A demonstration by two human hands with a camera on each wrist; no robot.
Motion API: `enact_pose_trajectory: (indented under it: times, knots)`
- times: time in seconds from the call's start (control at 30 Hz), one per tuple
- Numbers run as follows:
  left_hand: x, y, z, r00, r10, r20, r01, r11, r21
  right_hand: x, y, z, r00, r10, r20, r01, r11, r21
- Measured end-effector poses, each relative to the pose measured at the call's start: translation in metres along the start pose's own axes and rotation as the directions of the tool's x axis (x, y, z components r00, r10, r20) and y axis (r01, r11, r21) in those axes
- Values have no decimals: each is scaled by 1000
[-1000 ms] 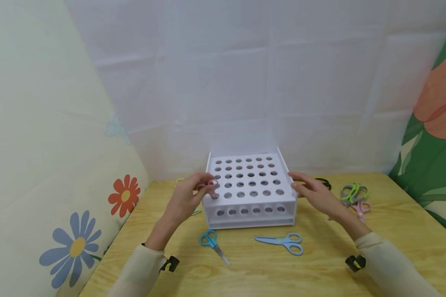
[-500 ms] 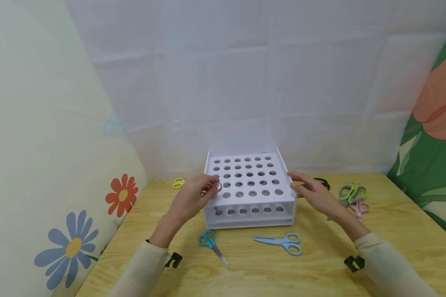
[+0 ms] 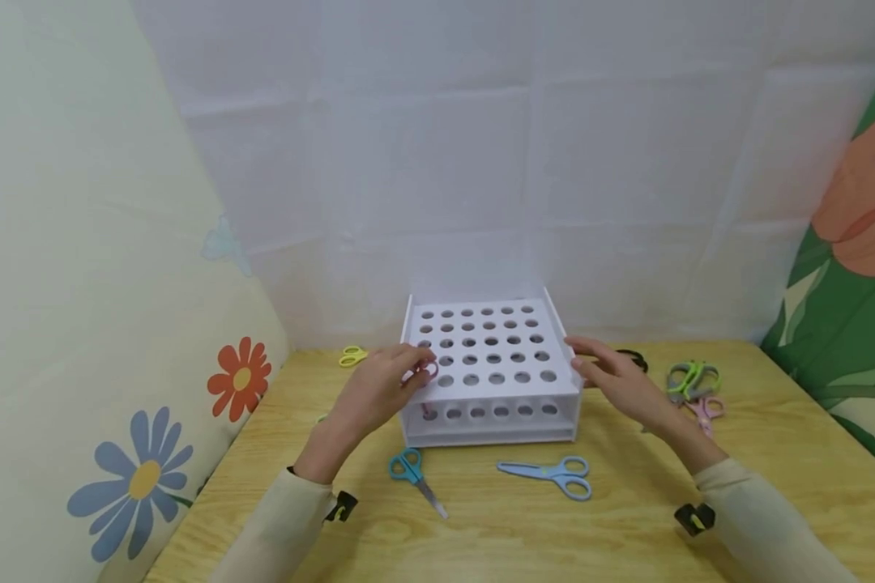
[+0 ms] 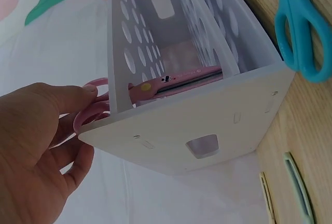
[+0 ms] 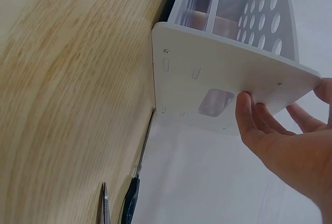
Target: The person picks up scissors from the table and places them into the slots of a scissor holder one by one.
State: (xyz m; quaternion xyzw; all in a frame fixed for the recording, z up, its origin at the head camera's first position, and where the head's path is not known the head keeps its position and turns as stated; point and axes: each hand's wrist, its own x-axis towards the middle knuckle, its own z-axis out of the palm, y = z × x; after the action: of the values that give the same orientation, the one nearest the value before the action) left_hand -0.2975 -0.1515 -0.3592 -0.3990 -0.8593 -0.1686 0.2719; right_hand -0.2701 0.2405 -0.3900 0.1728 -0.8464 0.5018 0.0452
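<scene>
My left hand [image 3: 379, 389] pinches the handle loops of pink scissors [image 4: 174, 81] at the front left corner of a white holed rack [image 3: 488, 397]. In the left wrist view, the scissors pass through the rack's top panel, their pink blades, with a yellow pivot, reaching the middle panel. The thumb [image 4: 78, 97] lies on one loop. On the rack's other side, my right hand [image 3: 620, 385] rests its extended fingertips against the right side wall. The right wrist view has those fingers [image 5: 249, 117] beside the wall's cut-out, holding nothing.
In front of the rack lie teal scissors [image 3: 408, 467] and light blue scissors [image 3: 554, 473]. Yellow scissors [image 3: 352, 356] are behind my left hand. To the right sit green-and-grey scissors [image 3: 693, 377], pink scissors [image 3: 707, 409] and a black-handled pair [image 3: 636, 359], partly hidden.
The pink scissors have gone down into a front left hole, and their blade now shows below the top panel. My left hand turned over the loops. The right hand stayed put.
</scene>
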Motion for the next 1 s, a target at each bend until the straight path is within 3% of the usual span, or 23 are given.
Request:
enact_pose_trajectory:
  times: [0.3, 0.5, 0.77, 1.0]
  knots:
    - [-2, -4, 0, 1000, -10, 7, 10, 996, 89, 0, 1, 0, 1000, -8, 1, 8, 1000, 8]
    - [-3, -5, -1, 1000, -6, 23, 3, 995, 100, 0, 3, -1, 1000, -2, 2, 2, 1000, 8]
    - [-4, -5, -8, 1000, -19, 9, 19, 999, 36, 1, 1, 1, 1000, 3, 5, -3, 1000, 6]
    - [-7, -4, -24, 998, -58, -32, 57, 998, -33, -3, 0, -2, 1000, -6, 10, 6, 1000, 1]
